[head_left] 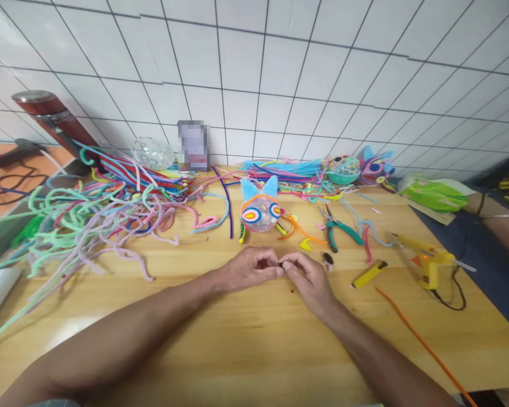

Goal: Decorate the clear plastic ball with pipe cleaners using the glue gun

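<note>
My left hand [254,268] and my right hand [307,278] meet at the fingertips over the middle of the table. Each is closed in a pinch around something small and dark, too little to name. Just beyond them stands a clear ball figure [263,215] with light blue pipe-cleaner ears, ringed eyes and short yellow-and-green legs. Orange pipe cleaner [296,227] and a yellow scrap [305,244] lie by its right side. A small dark oval piece [328,259] rests beyond my right hand.
Green-handled pliers [343,229], a yellow utility knife [369,275] and a yellow glue gun [428,263] lie at the right. An orange pipe cleaner [424,342] runs to the front edge. Tangled pipe cleaners [89,226] cover the left. Behind stand a phone [194,144] and another ball figure [343,169].
</note>
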`<state>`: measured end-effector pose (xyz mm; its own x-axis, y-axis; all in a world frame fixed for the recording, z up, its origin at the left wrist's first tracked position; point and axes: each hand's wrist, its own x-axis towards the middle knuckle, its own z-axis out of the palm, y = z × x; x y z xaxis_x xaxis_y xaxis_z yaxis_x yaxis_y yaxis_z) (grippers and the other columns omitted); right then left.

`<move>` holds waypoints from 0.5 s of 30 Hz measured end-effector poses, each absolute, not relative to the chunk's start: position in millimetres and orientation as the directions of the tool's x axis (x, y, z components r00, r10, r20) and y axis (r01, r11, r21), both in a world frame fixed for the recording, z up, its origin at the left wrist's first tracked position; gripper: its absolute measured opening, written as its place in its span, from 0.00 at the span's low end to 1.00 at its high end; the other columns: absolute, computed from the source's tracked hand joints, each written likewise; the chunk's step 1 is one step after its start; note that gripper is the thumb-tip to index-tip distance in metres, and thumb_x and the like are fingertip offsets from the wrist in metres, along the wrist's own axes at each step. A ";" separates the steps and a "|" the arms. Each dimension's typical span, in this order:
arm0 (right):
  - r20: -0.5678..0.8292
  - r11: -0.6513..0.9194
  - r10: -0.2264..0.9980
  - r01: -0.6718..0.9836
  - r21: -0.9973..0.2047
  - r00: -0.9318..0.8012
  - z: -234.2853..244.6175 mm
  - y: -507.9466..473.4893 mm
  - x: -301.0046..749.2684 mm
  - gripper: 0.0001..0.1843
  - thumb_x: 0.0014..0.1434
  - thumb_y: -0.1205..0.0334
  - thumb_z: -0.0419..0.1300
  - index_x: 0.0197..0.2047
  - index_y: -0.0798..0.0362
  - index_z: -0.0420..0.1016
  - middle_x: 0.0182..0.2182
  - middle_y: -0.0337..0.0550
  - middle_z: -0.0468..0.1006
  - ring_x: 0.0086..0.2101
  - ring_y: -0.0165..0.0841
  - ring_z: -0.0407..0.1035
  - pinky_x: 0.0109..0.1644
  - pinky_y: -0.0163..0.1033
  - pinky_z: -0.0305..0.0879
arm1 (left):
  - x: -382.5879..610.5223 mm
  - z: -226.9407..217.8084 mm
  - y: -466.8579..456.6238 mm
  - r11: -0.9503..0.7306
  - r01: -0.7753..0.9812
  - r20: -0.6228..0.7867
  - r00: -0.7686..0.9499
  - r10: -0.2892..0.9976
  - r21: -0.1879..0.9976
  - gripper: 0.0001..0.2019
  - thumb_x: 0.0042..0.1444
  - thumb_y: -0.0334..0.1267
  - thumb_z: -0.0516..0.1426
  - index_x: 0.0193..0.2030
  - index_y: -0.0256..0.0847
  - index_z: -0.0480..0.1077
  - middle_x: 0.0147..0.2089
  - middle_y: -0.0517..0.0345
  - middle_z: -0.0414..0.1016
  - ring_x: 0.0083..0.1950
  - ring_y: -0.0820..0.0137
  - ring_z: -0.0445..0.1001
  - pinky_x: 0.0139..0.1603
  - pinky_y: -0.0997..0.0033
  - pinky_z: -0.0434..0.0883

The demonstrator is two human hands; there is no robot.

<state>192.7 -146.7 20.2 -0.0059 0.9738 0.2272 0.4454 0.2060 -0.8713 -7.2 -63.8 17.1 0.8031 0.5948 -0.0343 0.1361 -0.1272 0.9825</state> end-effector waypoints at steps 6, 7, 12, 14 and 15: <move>0.226 0.217 0.974 0.419 -0.882 -0.028 19.6 -149.5 188.9 0.09 0.71 0.56 0.58 0.47 0.48 0.79 0.36 0.40 0.86 0.36 0.33 0.81 0.40 0.36 0.72 | -5.8 9.1 -63.2 -0.109 0.097 -0.013 0.803 0.595 0.989 0.20 0.62 0.53 0.63 0.34 0.38 0.68 0.30 0.65 0.66 0.31 0.77 0.59 0.32 0.77 0.60; 0.217 0.204 0.976 0.421 -0.884 -0.018 19.4 -150.0 188.4 0.10 0.71 0.56 0.58 0.47 0.48 0.78 0.34 0.39 0.85 0.33 0.32 0.79 0.37 0.35 0.71 | -6.1 9.4 -62.9 -0.115 0.095 -0.009 0.809 0.588 0.989 0.19 0.63 0.53 0.63 0.34 0.38 0.68 0.30 0.65 0.66 0.31 0.77 0.59 0.32 0.77 0.60; 0.214 0.189 0.977 0.483 -0.855 -0.003 21.7 -151.2 187.3 0.11 0.70 0.53 0.59 0.44 0.49 0.79 0.21 0.31 0.72 0.21 0.28 0.64 0.27 0.35 0.58 | -8.0 13.6 -62.9 -0.154 0.099 0.005 0.826 0.563 0.983 0.16 0.64 0.48 0.61 0.32 0.38 0.66 0.30 0.66 0.64 0.31 0.77 0.59 0.32 0.77 0.60; 0.221 0.200 0.975 0.496 -0.845 -0.016 23.7 -150.9 186.9 0.11 0.70 0.54 0.59 0.43 0.49 0.80 0.22 0.33 0.74 0.23 0.28 0.65 0.28 0.35 0.60 | -8.2 14.8 -63.7 -0.170 0.100 0.011 0.833 0.553 0.980 0.15 0.64 0.47 0.60 0.33 0.38 0.67 0.30 0.66 0.65 0.31 0.77 0.60 0.32 0.78 0.60; 0.219 0.200 0.975 0.497 -0.844 -0.019 24.7 -150.6 186.7 0.10 0.70 0.54 0.59 0.42 0.49 0.80 0.24 0.34 0.76 0.24 0.29 0.67 0.29 0.35 0.61 | -8.2 15.1 -64.2 -0.189 0.103 0.019 0.832 0.554 0.977 0.14 0.64 0.46 0.60 0.33 0.38 0.67 0.30 0.66 0.65 0.31 0.77 0.60 0.32 0.78 0.61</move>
